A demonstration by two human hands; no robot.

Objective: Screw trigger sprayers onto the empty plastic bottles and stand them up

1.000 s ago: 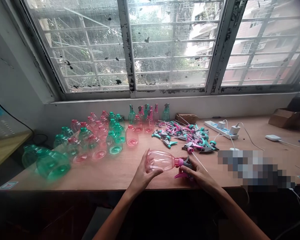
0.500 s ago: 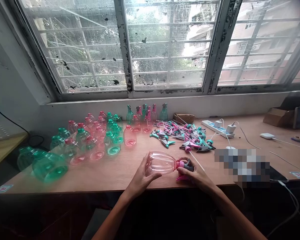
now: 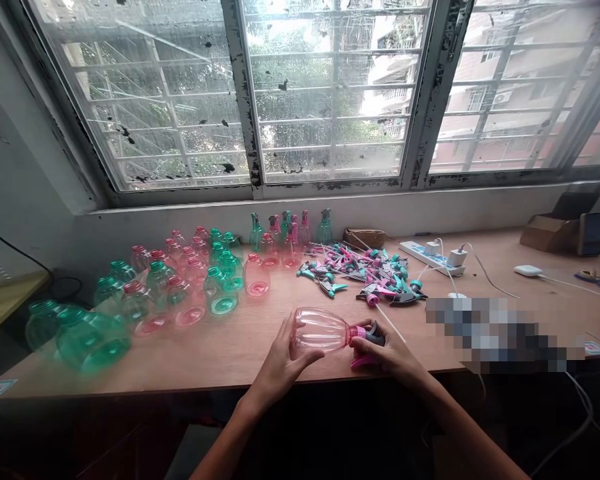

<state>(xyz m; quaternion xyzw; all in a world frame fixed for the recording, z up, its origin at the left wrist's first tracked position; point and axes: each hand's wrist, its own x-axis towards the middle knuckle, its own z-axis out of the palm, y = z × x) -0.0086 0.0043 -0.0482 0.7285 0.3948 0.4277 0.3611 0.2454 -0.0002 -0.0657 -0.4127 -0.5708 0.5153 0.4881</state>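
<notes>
A clear pink spray bottle [image 3: 321,330] lies on its side in the air above the table's front edge, its neck to the right. My left hand [image 3: 287,357] is wrapped round the bottle's base end. On the neck sits a pink and black spray head [image 3: 367,337], gripped by the fingers of my right hand [image 3: 393,350]; its pink trigger points down. Whether the collar is fully seated cannot be seen. Beyond my hands lies a heap of loose pink, teal and black spray heads [image 3: 365,270] with thin tubes.
Several open green bottles [image 3: 93,340] and pink bottles [image 3: 185,300] stand at the left. Against the wall are bottles with spray heads [image 3: 325,227]. A power strip [image 3: 430,257] with plugs and cables, a brown pouch [image 3: 365,237] and a cardboard box [image 3: 547,230] lie to the right.
The camera view has shifted slightly. Both hands keep hold of the bottle and its spray head, with only a slight change in the right hand's fingers.
</notes>
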